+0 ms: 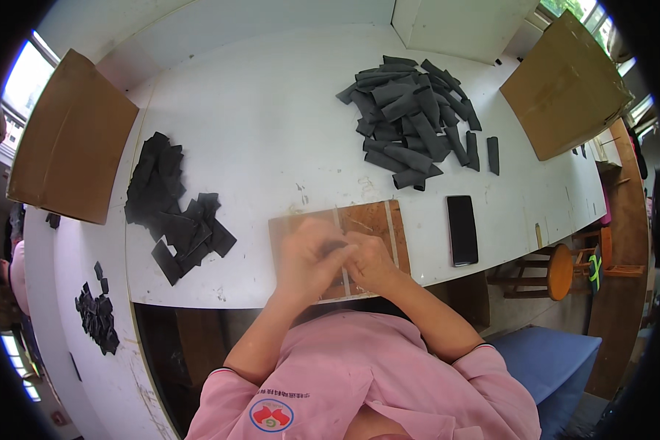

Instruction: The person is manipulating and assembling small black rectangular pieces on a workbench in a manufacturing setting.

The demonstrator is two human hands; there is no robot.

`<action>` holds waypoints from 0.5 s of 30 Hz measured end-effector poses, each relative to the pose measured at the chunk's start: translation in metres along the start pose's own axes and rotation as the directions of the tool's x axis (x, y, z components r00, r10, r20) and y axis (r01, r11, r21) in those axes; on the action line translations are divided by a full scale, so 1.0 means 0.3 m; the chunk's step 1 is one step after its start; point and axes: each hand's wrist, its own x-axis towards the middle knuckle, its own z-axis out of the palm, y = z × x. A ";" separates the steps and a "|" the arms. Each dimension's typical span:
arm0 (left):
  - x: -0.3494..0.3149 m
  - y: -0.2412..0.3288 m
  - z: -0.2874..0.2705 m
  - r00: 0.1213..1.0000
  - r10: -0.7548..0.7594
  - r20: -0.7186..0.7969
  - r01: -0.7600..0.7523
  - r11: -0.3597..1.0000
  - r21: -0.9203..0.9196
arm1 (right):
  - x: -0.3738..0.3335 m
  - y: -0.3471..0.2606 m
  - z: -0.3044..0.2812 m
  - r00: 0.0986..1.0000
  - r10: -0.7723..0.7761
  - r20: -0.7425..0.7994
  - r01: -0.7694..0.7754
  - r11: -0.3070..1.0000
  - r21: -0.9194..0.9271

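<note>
My left hand (306, 257) and my right hand (372, 262) meet above a brown wooden board (370, 217) at the table's front edge. Both have their fingers bent and pressed together, the left one smeared by motion. A small dark patch shows between them, but what they hold is mostly hidden. Left of the board lies a heap of flat dark grey fabric-like pieces (191, 229), some roughly rectangular. Beyond the board, to the right, is a larger pile of dark grey tube-shaped pieces (411, 117).
A black phone (462, 231) lies right of the board on the white table (249, 132). Cardboard boxes stand at the left (77, 139) and the right (565, 84). Small dark pieces (97, 319) lie on the left-hand surface. A wooden stool (560, 272) is beyond the right edge.
</note>
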 end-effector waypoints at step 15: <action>-0.059 0.027 -0.027 0.900 -0.069 -0.430 -0.284 0.656 -0.699 | 0.086 -0.116 -0.100 0.996 -0.039 0.075 0.053 0.981 -0.189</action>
